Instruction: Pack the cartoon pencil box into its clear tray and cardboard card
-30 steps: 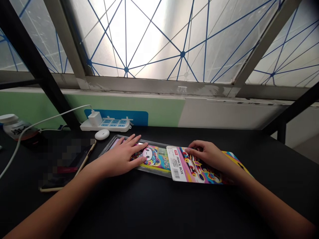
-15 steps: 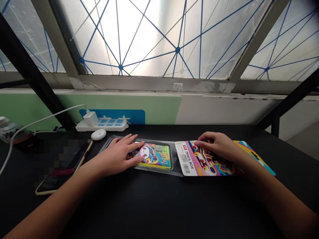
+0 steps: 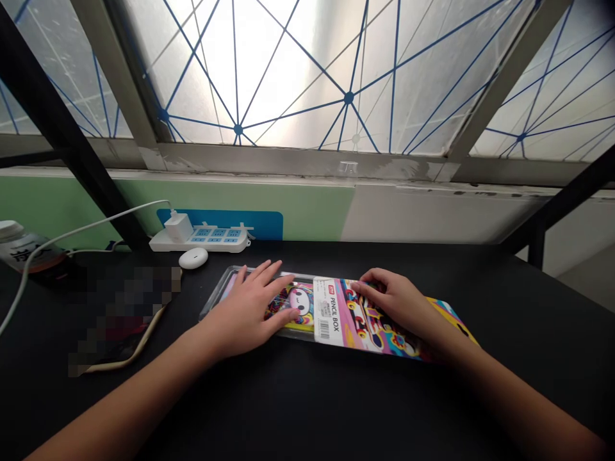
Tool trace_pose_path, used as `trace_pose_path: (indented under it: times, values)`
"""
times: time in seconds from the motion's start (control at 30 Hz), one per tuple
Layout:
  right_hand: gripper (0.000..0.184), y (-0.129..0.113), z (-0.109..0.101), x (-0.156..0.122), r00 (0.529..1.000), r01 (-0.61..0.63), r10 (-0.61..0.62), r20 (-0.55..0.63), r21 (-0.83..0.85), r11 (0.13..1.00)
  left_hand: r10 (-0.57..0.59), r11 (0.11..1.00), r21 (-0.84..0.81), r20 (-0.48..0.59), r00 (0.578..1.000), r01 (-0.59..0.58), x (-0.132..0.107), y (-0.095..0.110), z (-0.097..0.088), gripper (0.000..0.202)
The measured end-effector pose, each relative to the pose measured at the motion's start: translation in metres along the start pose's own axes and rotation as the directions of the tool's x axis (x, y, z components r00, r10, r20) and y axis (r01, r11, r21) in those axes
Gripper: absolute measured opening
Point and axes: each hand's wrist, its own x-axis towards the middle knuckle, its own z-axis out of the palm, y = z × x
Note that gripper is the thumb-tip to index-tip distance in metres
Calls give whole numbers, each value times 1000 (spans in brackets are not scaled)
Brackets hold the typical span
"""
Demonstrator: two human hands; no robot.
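Note:
A colourful pencil box (image 3: 300,306) lies flat in a clear plastic tray (image 3: 215,301) on the black table (image 3: 307,397). My left hand (image 3: 250,307) rests flat on its left half, fingers spread. A printed card sleeve (image 3: 336,314) marked "PENCIL BOX" covers the box's right end. My right hand (image 3: 398,302) lies on top of that sleeve with fingers bent and pressing down on it.
A white power strip (image 3: 202,240) with a charger and cable sits by the back wall, with a small white oval case (image 3: 193,257) in front of it. A phone (image 3: 120,333) lies at the left, and a bottle (image 3: 24,253) stands at the far left edge.
The sleeve under my right hand slid right off the box, then back left over the box's right part. My left hand stayed on the box.

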Motion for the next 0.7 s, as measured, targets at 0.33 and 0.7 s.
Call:
trace_pose_path:
  times: [0.33,0.7]
  values:
    - [45,15,-11,5,994,48,-49,102,15,999,-223,794,-607,-356,908,-43,5,-6,-13,35]
    - [71,25,-35,16,954,127,-117,276,-19,992,-470,510,-860,-302,829,-24,16,-15,13,49]
